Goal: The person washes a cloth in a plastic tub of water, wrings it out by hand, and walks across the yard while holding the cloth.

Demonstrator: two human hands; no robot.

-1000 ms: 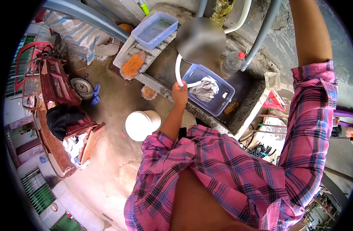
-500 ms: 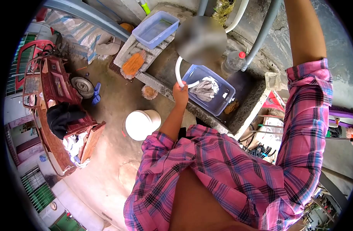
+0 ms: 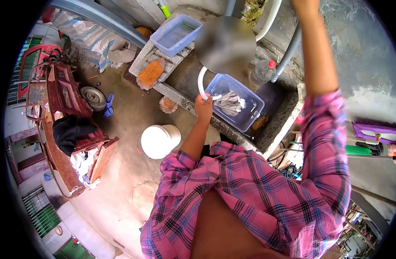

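My left hand (image 3: pixel 203 108) is closed around a white hose (image 3: pixel 201 82) at the near edge of a blue plastic tub (image 3: pixel 259 115). The hose's end points into the tub, where a crumpled grey cloth (image 3: pixel 228 103) with whitish patches lies. The tub sits inside a concrete sink (image 3: pixel 180 101). My right hand (image 3: pixel 306 6) is raised at the top edge of the view, close to the wall. Its fingers are cut off by the frame, so any hold is hidden. A blurred round patch covers part of the sink and hose.
A clear bottle with a red cap (image 3: pixel 262 72) stands behind the tub. Another blue tub (image 3: pixel 176 33) and an orange brush (image 3: pixel 151 74) rest on the sink's left ledge. A white bucket (image 3: pixel 159 140) stands on the floor, with a red cart (image 3: pixel 62 93) farther left.
My right arm has swung left along the top of the view, bringing part of the hand into sight. My left hand keeps the hose nearly in place. The white patch on the cloth looks smaller.
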